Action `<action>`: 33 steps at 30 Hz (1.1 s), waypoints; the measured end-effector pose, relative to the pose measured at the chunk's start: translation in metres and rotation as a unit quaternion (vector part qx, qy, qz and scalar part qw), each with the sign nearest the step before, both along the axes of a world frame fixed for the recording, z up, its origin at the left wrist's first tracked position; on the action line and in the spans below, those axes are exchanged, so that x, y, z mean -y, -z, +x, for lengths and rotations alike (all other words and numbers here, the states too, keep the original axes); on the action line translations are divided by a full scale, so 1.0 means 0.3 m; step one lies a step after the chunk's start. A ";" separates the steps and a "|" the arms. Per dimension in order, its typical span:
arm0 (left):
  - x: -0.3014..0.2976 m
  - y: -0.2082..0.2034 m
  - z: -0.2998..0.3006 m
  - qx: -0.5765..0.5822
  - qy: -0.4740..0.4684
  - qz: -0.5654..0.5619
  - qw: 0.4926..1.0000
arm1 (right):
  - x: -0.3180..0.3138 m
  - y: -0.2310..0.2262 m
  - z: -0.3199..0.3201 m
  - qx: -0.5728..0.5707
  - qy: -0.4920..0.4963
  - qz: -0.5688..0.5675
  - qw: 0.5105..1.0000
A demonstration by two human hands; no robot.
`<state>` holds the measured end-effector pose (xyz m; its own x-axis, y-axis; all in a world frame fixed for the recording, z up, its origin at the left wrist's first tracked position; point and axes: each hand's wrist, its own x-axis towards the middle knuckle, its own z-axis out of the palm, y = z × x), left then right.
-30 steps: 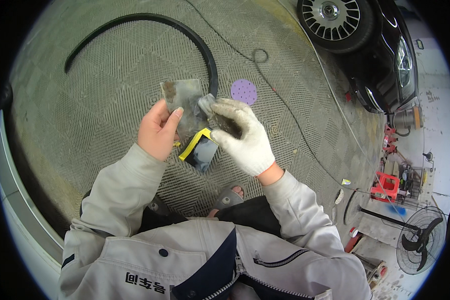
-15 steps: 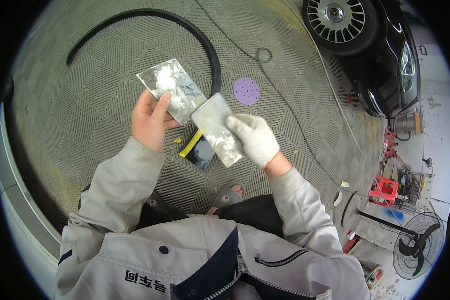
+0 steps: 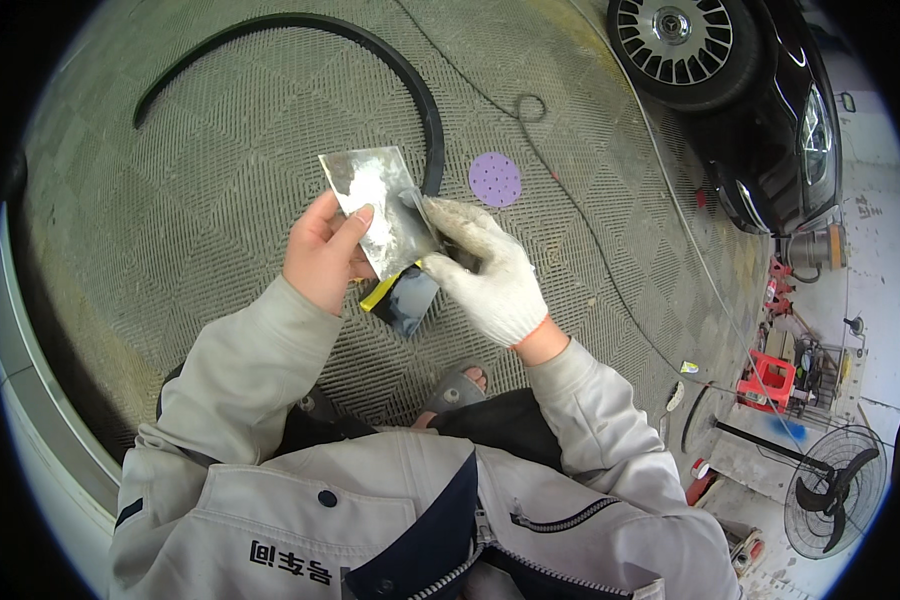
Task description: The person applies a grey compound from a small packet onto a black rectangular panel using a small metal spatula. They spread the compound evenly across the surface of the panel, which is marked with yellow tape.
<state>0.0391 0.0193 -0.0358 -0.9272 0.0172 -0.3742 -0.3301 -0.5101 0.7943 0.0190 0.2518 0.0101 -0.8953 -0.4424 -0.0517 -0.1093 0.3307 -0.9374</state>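
Note:
My bare left hand (image 3: 318, 262) pinches a thin rectangular metal scraper plate (image 3: 367, 185) between thumb and fingers. Its face is smudged and shines brightly, with a dark grey area toward the right. Against that right side is my gloved right hand (image 3: 498, 285), its fingers bent around a second scraper plate (image 3: 417, 207), now turned nearly edge-on and largely hidden by the glove. Below both plates lies the near end of a curved black strip (image 3: 425, 105), with yellow tape and a grey smeared patch (image 3: 408, 300) on it.
A purple perforated sanding disc (image 3: 495, 180) lies on the ribbed floor tiles. To its right runs a dark cable (image 3: 580, 215). A black car (image 3: 760, 120) stands at the upper right, a fan (image 3: 835, 490) and a red stool (image 3: 770, 378) at the lower right.
My right hand has moved left and turned its scraper plate from face-on to nearly edge-on, against the other plate. My left hand has shifted slightly right and down, turning its plate more upright.

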 end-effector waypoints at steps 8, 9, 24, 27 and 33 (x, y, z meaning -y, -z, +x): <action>0.010 0.022 0.020 -0.086 -0.015 -0.168 0.982 | 0.015 0.029 -0.028 -0.263 0.128 0.174 0.940; 0.008 0.025 0.022 -0.113 0.004 -0.215 0.970 | 0.027 0.023 -0.016 -0.200 0.082 0.167 0.962; 0.022 -0.003 -0.001 -0.028 0.009 -0.159 0.987 | 0.017 0.004 -0.020 -0.155 0.103 0.203 0.961; -0.001 0.009 0.015 -0.125 0.016 -0.222 0.967 | 0.035 0.001 0.010 -0.112 0.008 0.206 0.972; 0.020 -0.001 0.013 -0.075 0.036 -0.200 0.976 | 0.002 -0.023 0.003 0.063 0.059 -0.039 0.995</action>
